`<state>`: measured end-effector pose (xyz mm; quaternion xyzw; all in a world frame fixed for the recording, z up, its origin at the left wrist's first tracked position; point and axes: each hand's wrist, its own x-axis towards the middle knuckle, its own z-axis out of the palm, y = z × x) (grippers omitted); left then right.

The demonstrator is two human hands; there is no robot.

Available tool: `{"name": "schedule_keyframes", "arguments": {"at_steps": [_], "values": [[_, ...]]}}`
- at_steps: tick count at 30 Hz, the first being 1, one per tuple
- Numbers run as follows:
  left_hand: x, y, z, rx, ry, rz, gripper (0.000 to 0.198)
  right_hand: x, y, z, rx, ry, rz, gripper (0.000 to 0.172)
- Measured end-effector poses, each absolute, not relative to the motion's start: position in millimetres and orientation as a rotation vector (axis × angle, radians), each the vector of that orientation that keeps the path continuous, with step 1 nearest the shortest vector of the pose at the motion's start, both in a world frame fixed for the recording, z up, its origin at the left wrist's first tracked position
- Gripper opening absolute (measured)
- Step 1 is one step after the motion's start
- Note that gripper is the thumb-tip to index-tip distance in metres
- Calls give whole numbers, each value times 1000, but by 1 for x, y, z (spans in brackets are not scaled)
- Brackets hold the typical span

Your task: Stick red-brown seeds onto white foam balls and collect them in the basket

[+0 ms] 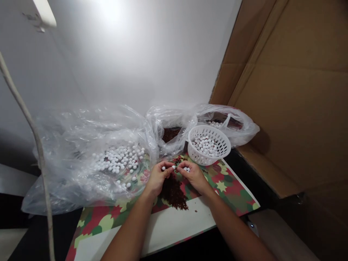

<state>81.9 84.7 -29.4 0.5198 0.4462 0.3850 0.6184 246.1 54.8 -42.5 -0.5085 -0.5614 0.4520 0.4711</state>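
Note:
Both my hands meet over a heap of dark red-brown bits lying on a leaf-patterned sheet. My left hand is curled, with small white beads pinched at its fingertips. My right hand is also curled and holds a few white beads in its fingers. Just beyond my right hand stands a white plastic basket with several white beads inside. To the left lies a clear plastic bag with many white beads.
Behind the hands an open clear bag holds more dark red-brown bits. A large cardboard panel rises on the right. A white wall stands at the back, and a pale cord hangs at the left.

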Motion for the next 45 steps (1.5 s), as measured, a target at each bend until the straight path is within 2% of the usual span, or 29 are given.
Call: {"name": "schedule_keyframes", "arguments": {"at_steps": [29, 39, 45], "values": [[92, 78, -28, 1063, 1014, 1019, 29, 236, 51, -45, -1318, -1353, 897, 22], [91, 75, -27, 1093, 1031, 1010, 29, 233, 50, -43, -1336, -1336, 848, 26], [89, 77, -24, 1070, 962, 958, 34, 243, 56, -48, -1105, -1252, 1166, 42]]}}
